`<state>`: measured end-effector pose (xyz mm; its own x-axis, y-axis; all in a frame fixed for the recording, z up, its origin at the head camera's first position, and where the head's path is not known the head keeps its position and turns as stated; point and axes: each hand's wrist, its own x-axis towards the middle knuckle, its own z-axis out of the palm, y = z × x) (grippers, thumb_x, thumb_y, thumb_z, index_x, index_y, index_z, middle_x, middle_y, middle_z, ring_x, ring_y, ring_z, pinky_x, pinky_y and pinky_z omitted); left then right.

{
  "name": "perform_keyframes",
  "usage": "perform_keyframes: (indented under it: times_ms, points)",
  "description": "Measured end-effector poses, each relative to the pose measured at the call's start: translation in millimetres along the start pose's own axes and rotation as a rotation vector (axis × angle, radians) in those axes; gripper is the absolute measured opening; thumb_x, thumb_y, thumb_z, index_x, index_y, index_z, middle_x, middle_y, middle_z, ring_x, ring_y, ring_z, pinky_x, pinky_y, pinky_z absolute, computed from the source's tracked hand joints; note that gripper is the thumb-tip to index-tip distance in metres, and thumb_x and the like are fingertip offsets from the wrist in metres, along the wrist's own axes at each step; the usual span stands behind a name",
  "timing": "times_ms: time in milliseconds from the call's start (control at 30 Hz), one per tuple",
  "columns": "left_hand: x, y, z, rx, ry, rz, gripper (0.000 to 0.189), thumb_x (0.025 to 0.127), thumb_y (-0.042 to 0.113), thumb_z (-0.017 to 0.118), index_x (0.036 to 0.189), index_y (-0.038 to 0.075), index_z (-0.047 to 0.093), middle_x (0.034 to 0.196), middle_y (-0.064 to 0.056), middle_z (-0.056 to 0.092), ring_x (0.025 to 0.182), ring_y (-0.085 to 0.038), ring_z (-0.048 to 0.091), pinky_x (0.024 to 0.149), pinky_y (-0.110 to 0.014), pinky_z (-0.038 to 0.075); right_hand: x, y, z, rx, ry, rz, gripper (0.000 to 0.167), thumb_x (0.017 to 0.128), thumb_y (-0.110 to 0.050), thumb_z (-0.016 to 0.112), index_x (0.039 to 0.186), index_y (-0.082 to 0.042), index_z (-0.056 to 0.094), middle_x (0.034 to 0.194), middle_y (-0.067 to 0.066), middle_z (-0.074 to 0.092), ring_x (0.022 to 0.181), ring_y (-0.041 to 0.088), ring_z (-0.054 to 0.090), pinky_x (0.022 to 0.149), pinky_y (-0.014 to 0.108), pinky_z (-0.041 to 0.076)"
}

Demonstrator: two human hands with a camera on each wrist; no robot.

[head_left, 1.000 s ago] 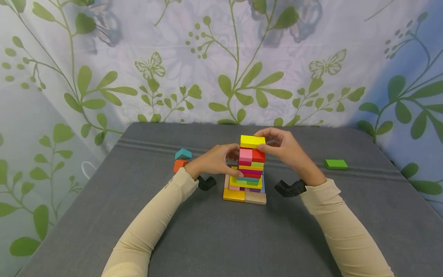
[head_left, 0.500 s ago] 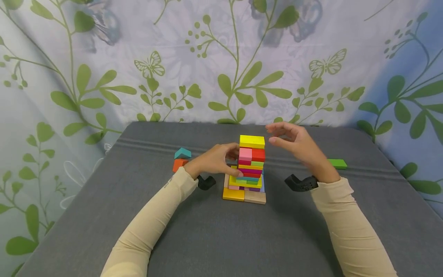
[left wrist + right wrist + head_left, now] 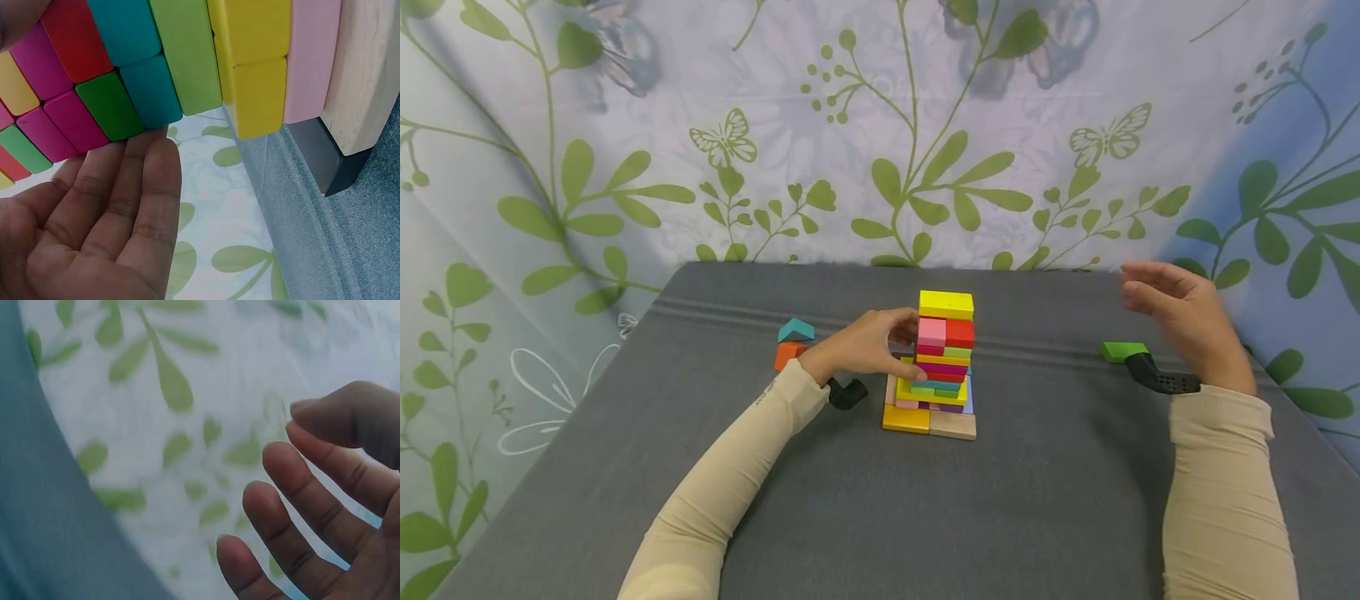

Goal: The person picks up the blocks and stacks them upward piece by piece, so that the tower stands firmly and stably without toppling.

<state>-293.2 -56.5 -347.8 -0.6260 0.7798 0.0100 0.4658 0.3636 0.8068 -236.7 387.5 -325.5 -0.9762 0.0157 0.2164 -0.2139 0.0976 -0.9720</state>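
Note:
A tower of coloured wooden blocks stands upright on a base of flat blocks in the middle of the table. A yellow block lies flat on its top. My left hand holds the tower's left side, with the thumb on the front and the other fingers behind it. In the left wrist view, the fingers touch the blocks. My right hand hovers at the right over the table, fingers loosely bent and apart, holding nothing. Below and left of it lies a green block, partly covered by the wrist camera.
A teal triangular block and an orange block lie left of the tower, by the left wrist. The grey table ends at a patterned curtain behind it.
My right hand has let go of the yellow block on top and moved right, to above the green block's area. My left hand stays on the tower.

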Motion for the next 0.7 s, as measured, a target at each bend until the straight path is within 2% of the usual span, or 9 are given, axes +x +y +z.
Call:
perform_keyframes:
  times_ms: [100, 167, 267, 433, 600, 700]
  points:
    - [0.5, 0.1, -0.3, -0.002, -0.001, 0.006, 0.075, 0.09, 0.019, 0.089, 0.151, -0.003, 0.05, 0.144, -0.014, 0.064, 0.128, -0.027, 0.064, 0.113, -0.035, 0.051, -6.1, 13, -24, 0.011, 0.011, 0.05, 0.032, 0.108, 0.002, 0.063, 0.123, -0.021, 0.079, 0.113, -0.015, 0.075, 0.101, 0.0, 0.069, 0.083, 0.013, 0.055]
    - [0.5, 0.5, -0.4, -0.001, -0.001, 0.01, 0.075, 0.091, 0.019, 0.088, 0.151, -0.003, 0.05, 0.145, -0.015, 0.064, 0.128, -0.027, 0.064, 0.113, -0.035, 0.051, -10.5, 22, -37, -0.024, 0.001, 0.091, 0.033, 0.109, 0.0, 0.061, 0.122, -0.025, 0.078, 0.113, -0.019, 0.074, 0.101, -0.004, 0.068, 0.081, 0.011, 0.054]
    - [0.2, 0.3, -0.2, 0.001, 0.003, 0.01, 0.075, 0.091, 0.018, 0.088, 0.151, -0.004, 0.05, 0.145, -0.015, 0.064, 0.128, -0.028, 0.064, 0.113, -0.036, 0.051, -16.4, 35, -51, -0.156, 0.002, 0.155, 0.032, 0.111, -0.007, 0.061, 0.122, -0.033, 0.076, 0.112, -0.028, 0.071, 0.099, -0.009, 0.066, 0.08, 0.009, 0.053]
    - [-0.4, -0.7, 0.7, -0.004, 0.005, 0.008, 0.076, 0.091, 0.018, 0.088, 0.152, -0.004, 0.049, 0.145, -0.015, 0.064, 0.128, -0.028, 0.064, 0.114, -0.041, 0.051, -24.0, 58, -68, -0.386, 0.017, 0.256, 0.027, 0.113, -0.019, 0.06, 0.13, -0.038, 0.069, 0.109, -0.042, 0.06, 0.093, -0.013, 0.063, 0.077, 0.011, 0.051]
    - [-0.7, -1.5, 1.3, -0.012, 0.007, 0.018, 0.076, 0.091, 0.017, 0.088, 0.152, -0.004, 0.049, 0.144, -0.016, 0.064, 0.127, -0.028, 0.064, 0.114, -0.039, 0.051, -27.6, 74, -77, -0.517, -0.025, 0.276, 0.03, 0.112, -0.018, 0.062, 0.138, -0.033, 0.067, 0.108, -0.047, 0.052, 0.092, -0.018, 0.058, 0.075, 0.012, 0.047]
    - [-0.8, -1.0, 1.3, -0.01, 0.01, 0.02, 0.076, 0.09, 0.017, 0.088, 0.152, -0.004, 0.05, 0.144, -0.015, 0.064, 0.127, -0.028, 0.065, 0.113, -0.037, 0.051, -26.1, 81, -78, -0.514, -0.052, 0.248, 0.037, 0.109, -0.007, 0.064, 0.145, -0.016, 0.065, 0.107, -0.045, 0.054, 0.095, -0.021, 0.054, 0.076, 0.011, 0.049]
